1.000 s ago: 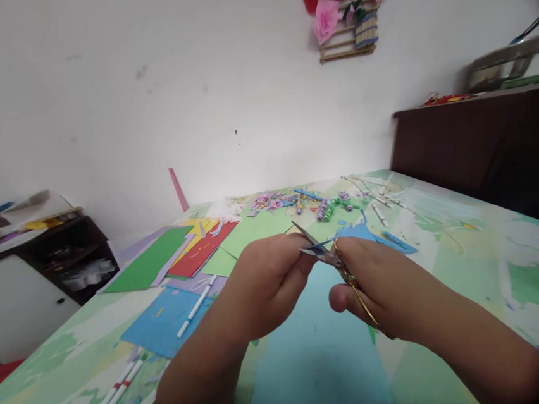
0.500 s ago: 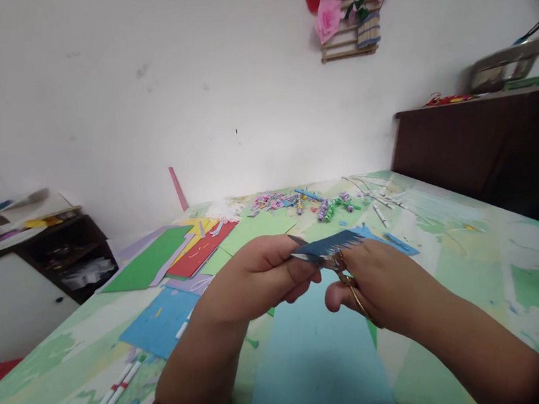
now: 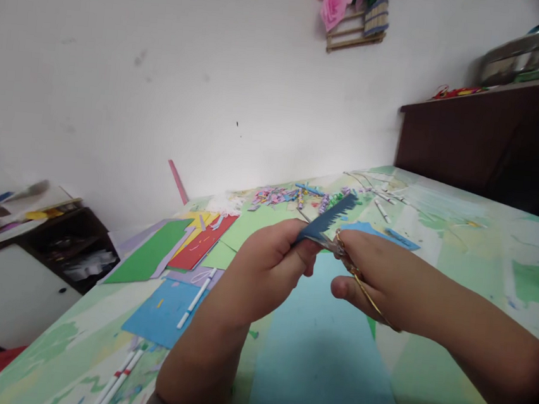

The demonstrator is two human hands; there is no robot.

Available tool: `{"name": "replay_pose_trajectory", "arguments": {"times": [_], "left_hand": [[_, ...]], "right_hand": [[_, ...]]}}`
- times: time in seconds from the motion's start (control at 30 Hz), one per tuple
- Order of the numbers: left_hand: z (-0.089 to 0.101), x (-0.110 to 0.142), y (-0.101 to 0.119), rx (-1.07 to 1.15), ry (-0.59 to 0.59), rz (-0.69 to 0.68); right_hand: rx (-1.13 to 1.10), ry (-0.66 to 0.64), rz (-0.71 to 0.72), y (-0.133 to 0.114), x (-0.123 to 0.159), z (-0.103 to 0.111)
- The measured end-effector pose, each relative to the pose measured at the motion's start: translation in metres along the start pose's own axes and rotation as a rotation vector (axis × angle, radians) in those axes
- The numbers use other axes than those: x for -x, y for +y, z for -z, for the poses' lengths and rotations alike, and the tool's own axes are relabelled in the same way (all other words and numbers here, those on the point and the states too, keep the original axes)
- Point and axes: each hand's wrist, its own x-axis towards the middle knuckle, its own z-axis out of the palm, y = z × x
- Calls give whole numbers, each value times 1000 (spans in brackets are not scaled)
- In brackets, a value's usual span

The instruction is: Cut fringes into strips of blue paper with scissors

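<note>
My left hand (image 3: 275,263) pinches a dark blue paper strip (image 3: 327,220), its right edge cut into a row of fringes. The strip tilts up and away from the hand. In my right hand (image 3: 381,279) is a pair of scissors with gold handles (image 3: 369,295); my fingers are in the loops. The silvery blades point left, close against the lower part of the strip, partly hidden by it and by my left fingers. Under both hands a light blue sheet (image 3: 326,353) lies on the table.
Green (image 3: 150,251), red (image 3: 203,243) and blue sheets (image 3: 163,312) lie to the left, with white sticks (image 3: 119,378) nearby. Paper scraps (image 3: 272,197) and rolled paper pieces lie toward the wall. A cut blue piece (image 3: 366,230) is beyond my right hand. A dark cabinet (image 3: 486,134) stands at right.
The strip has turned in my left hand, its far end swinging upward, so its fringed edge now shows more. The scissors stay in my right hand. The view has shifted slightly.
</note>
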Motion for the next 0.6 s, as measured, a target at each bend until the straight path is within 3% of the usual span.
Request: {"name": "replay_pose_trajectory", "arguments": {"times": [0.17, 0.37, 0.6], "left_hand": [[0, 0, 3, -132, -45, -41], [-5, 3, 6, -210, 33, -79], [-1, 3, 6, -164, 3, -71]], "right_hand": [[6, 5, 17, 0, 2, 0], [21, 9, 29, -2, 3, 0], [12, -23, -3, -5, 1, 2]]}}
